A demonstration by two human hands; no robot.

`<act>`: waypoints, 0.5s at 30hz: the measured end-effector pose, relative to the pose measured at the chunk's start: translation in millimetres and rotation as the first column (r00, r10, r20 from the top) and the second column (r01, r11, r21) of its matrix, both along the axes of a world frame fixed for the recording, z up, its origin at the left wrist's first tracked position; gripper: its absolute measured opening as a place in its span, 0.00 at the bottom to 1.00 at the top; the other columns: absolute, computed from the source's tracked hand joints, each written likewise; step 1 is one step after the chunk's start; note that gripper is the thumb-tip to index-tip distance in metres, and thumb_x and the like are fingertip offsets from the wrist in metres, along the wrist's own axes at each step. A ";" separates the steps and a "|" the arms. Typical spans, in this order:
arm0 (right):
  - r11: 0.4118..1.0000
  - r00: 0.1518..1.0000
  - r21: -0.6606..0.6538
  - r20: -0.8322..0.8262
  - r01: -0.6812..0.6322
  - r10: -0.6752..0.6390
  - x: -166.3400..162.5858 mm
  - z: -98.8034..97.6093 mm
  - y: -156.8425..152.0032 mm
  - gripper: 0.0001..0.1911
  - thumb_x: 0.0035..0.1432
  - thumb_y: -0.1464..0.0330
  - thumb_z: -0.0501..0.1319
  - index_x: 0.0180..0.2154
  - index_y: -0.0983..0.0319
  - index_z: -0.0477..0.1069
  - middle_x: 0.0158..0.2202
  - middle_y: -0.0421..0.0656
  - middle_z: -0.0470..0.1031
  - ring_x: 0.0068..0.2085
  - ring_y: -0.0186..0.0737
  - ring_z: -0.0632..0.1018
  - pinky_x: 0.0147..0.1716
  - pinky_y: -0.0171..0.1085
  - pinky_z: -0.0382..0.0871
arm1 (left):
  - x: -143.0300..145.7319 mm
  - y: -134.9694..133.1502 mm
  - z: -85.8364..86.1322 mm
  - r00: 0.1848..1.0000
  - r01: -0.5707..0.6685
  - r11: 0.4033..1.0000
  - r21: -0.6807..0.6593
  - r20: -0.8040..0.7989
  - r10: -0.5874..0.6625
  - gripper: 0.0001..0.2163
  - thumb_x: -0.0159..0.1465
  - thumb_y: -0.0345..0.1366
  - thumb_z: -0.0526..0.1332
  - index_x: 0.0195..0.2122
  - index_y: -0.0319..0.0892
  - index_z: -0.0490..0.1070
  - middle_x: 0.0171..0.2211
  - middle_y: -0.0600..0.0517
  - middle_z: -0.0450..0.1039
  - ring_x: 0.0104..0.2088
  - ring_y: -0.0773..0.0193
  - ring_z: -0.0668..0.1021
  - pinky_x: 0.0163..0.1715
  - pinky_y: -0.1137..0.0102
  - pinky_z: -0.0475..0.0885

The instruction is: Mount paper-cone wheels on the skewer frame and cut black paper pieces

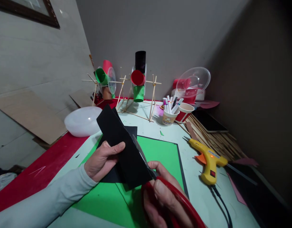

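Observation:
My left hand (103, 158) pinches a black sheet of paper (123, 148) and holds it tilted above a green sheet (160, 152) on the table. My right hand (162, 193) grips red-handled scissors (174, 199) at the bottom of the view. Their blades (142, 155) run up along the right edge of the black sheet. A second black piece (133, 129) lies flat behind the raised one.
A yellow glue gun (209, 160) with its cord lies to the right, beside a bundle of wooden sticks (214, 136). Behind stand cups of markers (171, 114), a white bowl (82, 121), stick-and-cup models (138, 85) and a clear lidded container (192, 84).

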State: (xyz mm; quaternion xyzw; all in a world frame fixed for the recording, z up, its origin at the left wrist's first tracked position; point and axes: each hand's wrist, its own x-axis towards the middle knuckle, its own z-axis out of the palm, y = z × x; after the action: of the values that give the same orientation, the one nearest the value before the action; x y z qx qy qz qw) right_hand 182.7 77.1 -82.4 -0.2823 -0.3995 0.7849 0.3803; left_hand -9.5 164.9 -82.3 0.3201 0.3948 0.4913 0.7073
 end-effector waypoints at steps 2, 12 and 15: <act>0.999 0.999 0.010 0.012 -0.041 0.041 0.8 -1.8 3.6 0.36 0.58 0.41 0.59 0.52 0.58 0.51 0.21 0.31 0.65 0.18 0.25 0.60 0.18 0.28 0.52 | 1.0 -1.3 1.2 1.000 0.029 1.000 0.013 0.007 -0.029 0.13 0.47 0.34 0.78 0.32 0.34 0.82 0.28 0.45 0.81 0.30 0.61 0.80 0.35 0.70 0.78; 0.998 0.996 -0.024 0.067 0.059 -0.057 -1.1 4.9 -4.1 0.39 0.61 0.43 0.57 0.59 0.61 0.48 0.19 0.29 0.61 0.19 0.26 0.58 0.20 0.29 0.49 | 5.3 -6.1 6.4 0.997 0.047 0.996 0.074 0.052 -0.051 0.13 0.50 0.31 0.75 0.37 0.37 0.82 0.32 0.46 0.82 0.32 0.59 0.82 0.36 0.70 0.79; 0.999 0.997 -0.015 0.070 0.044 -0.043 -1.3 3.4 -2.4 0.42 0.58 0.41 0.58 0.60 0.61 0.47 0.20 0.30 0.63 0.18 0.25 0.58 0.19 0.28 0.50 | 6.1 -6.6 5.8 0.999 0.039 0.995 0.090 0.034 -0.042 0.13 0.50 0.31 0.75 0.37 0.38 0.82 0.31 0.47 0.82 0.31 0.59 0.81 0.37 0.70 0.78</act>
State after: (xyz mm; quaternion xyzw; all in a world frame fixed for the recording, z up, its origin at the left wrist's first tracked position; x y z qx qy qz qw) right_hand 181.4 74.7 -79.0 -0.3214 -0.3997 0.7693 0.3809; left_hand -3.4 158.3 -76.5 0.3502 0.3531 0.4996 0.7093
